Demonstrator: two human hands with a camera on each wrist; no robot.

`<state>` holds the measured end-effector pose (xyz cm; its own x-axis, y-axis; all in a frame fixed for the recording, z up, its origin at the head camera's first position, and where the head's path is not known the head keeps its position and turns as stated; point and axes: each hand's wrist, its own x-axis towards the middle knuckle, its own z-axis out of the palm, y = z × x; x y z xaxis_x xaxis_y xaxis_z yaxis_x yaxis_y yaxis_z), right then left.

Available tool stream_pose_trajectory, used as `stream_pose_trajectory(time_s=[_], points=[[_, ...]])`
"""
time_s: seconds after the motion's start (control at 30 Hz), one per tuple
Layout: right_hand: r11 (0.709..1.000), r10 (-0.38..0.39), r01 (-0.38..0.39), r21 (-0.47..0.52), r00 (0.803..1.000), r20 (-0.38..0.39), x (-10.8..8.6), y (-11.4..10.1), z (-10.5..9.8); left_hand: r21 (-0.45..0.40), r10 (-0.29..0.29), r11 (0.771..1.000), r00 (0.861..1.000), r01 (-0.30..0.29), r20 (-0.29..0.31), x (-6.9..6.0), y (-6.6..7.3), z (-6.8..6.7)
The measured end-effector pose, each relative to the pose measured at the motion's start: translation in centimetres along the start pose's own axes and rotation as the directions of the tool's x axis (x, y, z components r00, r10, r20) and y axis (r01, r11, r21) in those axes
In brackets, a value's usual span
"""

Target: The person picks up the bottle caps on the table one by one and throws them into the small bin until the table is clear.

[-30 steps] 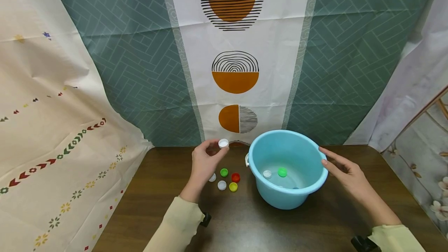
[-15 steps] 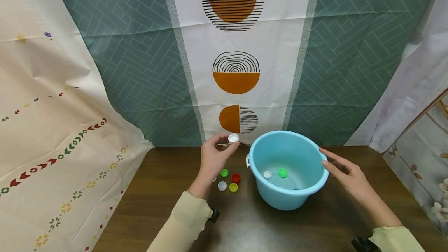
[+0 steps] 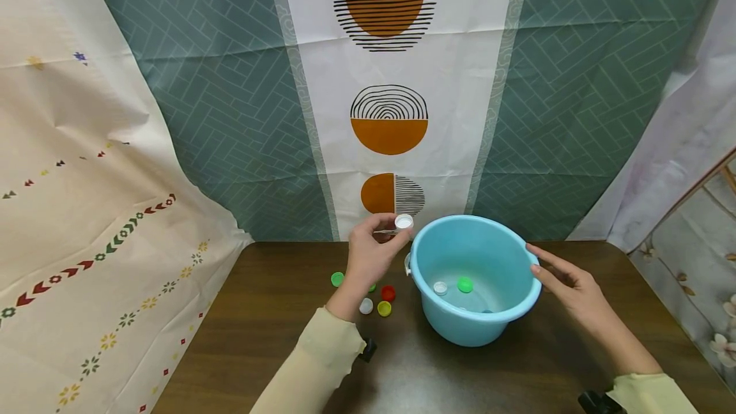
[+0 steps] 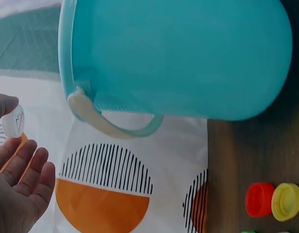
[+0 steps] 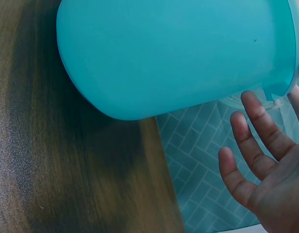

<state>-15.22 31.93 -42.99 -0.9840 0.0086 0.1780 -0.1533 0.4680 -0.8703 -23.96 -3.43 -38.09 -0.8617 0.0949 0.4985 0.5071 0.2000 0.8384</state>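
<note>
Patterned cloth [image 3: 460, 88] backs the desk [image 3: 270, 318]; our left hand [image 3: 370, 251] pinches a white cap [image 3: 404, 222] near the blue bucket [image 3: 467, 332], our right hand [image 3: 569, 286], fingers spread, touching its rim [image 3: 483, 316]!

From where I'm standing, I'm making out no readable word, number or brand. The white cap [image 4: 13, 121] that the left hand [image 3: 368, 257] is holding is showing a small red and dark mark on its flat face, but it's coming across too blurred to read.
</note>
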Motion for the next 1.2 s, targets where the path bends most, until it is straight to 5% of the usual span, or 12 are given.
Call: stream_pose_trajectory(time_s=[0.37,0.6,0.77,1.2], points=[[1.000,-0.015,0.015,0.008,1.000,-0.001,0.0,0.0,-0.1,-0.028,-0.022,0.999,0.998,0.024,0.051,0.2,1.2,1.9],[1.000,-0.019,0.020,0.021,1.000,-0.005,0.0,0.1,0.0,-0.052,-0.027,0.998,0.997,0.031,0.078,0.0,4.2,2.8],[0.999,-0.017,0.017,0.028,1.000,-0.013,-0.1,0.0,0.1,-0.022,-0.010,1.000,0.995,0.013,0.096,0.3,2.3,4.1],[1.000,-0.020,0.020,0.003,1.000,-0.007,0.2,0.2,-0.2,-0.002,0.032,0.999,0.989,-0.032,0.142,0.4,3.0,5.8]])
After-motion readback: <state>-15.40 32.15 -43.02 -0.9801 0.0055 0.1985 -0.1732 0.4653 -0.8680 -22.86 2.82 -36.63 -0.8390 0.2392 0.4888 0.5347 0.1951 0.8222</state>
